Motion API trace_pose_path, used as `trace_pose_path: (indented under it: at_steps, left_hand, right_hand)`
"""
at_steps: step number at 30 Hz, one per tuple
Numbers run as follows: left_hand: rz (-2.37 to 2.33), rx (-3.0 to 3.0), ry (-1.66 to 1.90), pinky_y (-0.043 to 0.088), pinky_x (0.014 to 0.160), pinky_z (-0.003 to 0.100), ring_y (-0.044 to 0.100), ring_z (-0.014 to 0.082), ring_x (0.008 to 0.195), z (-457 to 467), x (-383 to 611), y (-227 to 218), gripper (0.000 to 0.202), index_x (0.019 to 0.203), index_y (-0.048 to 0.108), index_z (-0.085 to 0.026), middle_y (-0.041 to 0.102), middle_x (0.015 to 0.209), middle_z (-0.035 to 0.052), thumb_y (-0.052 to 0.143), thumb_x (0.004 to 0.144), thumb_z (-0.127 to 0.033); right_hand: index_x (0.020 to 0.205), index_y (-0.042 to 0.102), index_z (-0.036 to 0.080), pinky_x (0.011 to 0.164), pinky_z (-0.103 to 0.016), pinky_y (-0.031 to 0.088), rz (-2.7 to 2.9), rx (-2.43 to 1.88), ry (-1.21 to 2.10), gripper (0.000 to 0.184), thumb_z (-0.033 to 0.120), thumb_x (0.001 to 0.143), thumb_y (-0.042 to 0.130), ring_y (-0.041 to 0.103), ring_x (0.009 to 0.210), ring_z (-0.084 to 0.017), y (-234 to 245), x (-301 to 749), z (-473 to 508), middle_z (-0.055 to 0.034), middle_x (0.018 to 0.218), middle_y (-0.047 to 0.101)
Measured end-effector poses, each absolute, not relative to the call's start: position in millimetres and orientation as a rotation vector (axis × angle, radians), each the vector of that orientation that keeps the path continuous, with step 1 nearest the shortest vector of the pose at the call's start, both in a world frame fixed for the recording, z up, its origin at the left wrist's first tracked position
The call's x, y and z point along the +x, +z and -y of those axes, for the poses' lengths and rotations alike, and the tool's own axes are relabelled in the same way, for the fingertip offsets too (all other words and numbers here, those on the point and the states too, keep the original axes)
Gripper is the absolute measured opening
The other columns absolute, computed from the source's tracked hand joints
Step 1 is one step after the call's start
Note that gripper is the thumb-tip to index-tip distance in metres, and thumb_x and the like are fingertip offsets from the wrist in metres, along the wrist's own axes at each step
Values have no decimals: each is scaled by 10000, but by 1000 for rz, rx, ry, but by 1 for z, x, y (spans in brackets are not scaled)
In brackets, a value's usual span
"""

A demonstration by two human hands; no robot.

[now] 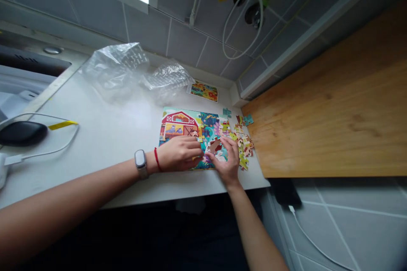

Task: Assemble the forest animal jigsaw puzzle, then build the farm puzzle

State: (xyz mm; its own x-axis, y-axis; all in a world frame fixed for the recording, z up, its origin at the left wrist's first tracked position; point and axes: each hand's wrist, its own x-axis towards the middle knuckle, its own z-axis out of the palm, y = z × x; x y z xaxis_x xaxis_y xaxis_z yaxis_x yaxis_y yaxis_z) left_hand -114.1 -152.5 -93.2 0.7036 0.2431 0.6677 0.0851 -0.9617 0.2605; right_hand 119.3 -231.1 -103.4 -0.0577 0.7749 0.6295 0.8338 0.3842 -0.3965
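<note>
A partly assembled colourful jigsaw puzzle (186,125) with a red barn picture lies on the white counter (111,135). My left hand (179,153) rests flat on the puzzle's lower part, fingers stretched toward the right. My right hand (226,159) lies next to it on the puzzle's lower right corner, with a puzzle piece (216,145) pinched between its fingers and thumb. Several loose puzzle pieces (243,137) lie scattered just right of the puzzle. A wristwatch (140,162) and a red string sit on my left wrist.
Crumpled clear plastic bags (127,70) lie behind the puzzle. A small reference picture card (204,91) sits by the tiled wall. A wooden board (333,106) adjoins the counter on the right. A black object (22,132) and white cable (60,146) lie at left, by a sink.
</note>
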Motion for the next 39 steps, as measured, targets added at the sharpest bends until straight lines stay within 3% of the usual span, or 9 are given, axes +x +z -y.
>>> trace_pose_path:
  at_steps: [5, 12, 18, 23, 29, 34, 39]
  left_hand:
    - [-584, 2556, 1092, 565, 924, 390, 673, 238, 1028, 136, -119, -105, 206, 1181, 680, -177, 733, 1093, 93, 578, 1051, -300]
    - [-502, 2618, 1015, 547, 1015, 416, 646, 262, 1144, 141, -118, -111, 274, 1286, 690, -192, 729, 1163, 111, 590, 1048, -284]
    - [-413, 2608, 993, 540, 1010, 391, 660, 230, 1054, 141, -118, -110, 238, 1200, 729, -208, 738, 1090, 90, 542, 1067, -271]
    - [-460, 2578, 994, 525, 1041, 411, 652, 248, 1124, 139, -118, -112, 246, 1230, 714, -217, 739, 1104, 79, 568, 1065, -327]
    - [-435, 2574, 996, 535, 916, 373, 647, 232, 1024, 136, -119, -108, 228, 1024, 750, -209, 726, 1030, 76, 540, 1071, -284]
    - [-400, 2598, 989, 517, 918, 358, 627, 221, 1000, 138, -117, -108, 235, 956, 733, -196, 715, 989, 76, 529, 1065, -238]
    - [-384, 2650, 962, 505, 881, 345, 605, 215, 940, 140, -117, -106, 221, 936, 716, -186, 697, 943, 73, 527, 1050, -195]
  right_hand:
    - [1514, 517, 262, 1108, -557, 542, 1853, -1517, -88, 724, 491, 892, 806, 651, 1260, -343, -107, 119, 235, -164, 1315, 667]
    - [1531, 499, 270, 1078, -552, 559, 1957, -1534, -72, 761, 540, 886, 799, 679, 1222, -342, -108, 119, 239, -163, 1315, 699]
    - [1473, 572, 276, 1069, -540, 553, 2010, -1546, 12, 717, 536, 855, 827, 671, 1201, -328, -103, 116, 239, -131, 1276, 718]
    - [1269, 728, 278, 1043, -476, 558, 1938, -1533, 88, 482, 440, 836, 865, 653, 1168, -286, -99, 115, 235, -96, 1217, 721]
    - [1087, 800, 256, 986, -454, 561, 1841, -1662, 82, 407, 450, 754, 929, 646, 1078, -280, -99, 113, 231, -87, 1103, 711]
    - [1176, 781, 262, 1059, -486, 521, 1837, -1710, 56, 360, 416, 856, 838, 615, 1177, -294, -99, 108, 229, -101, 1225, 694]
    - [1074, 798, 259, 1040, -449, 552, 1770, -1648, 51, 207, 376, 976, 659, 664, 1146, -262, -92, 124, 232, -92, 1163, 706]
